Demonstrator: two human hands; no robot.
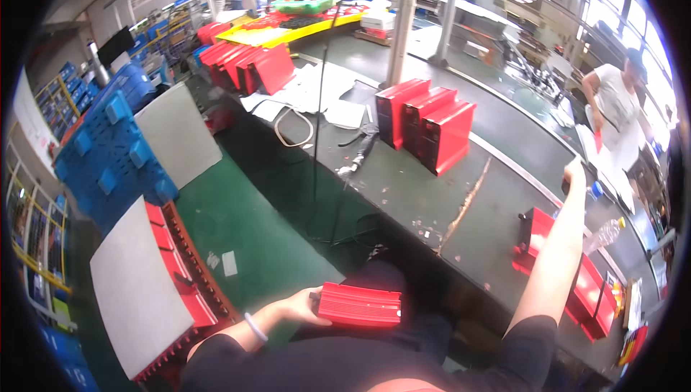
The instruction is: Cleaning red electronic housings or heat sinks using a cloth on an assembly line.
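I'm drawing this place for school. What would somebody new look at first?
Probably the bright red ribbed case in the person's left hand, at the bottom middle. Next, three red cases standing in a row on the dark workbench, above and to the right. The big blue plastic pallet at the left stands out too.

Case (360,305) is red, flr (245,212) grn, pallet (108,158) blue.

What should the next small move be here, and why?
Probably bring the right grip in toward the red case: the left grip holds it near the body, while the right is stretched far over the bench. Whether the right holds anything is unclear.
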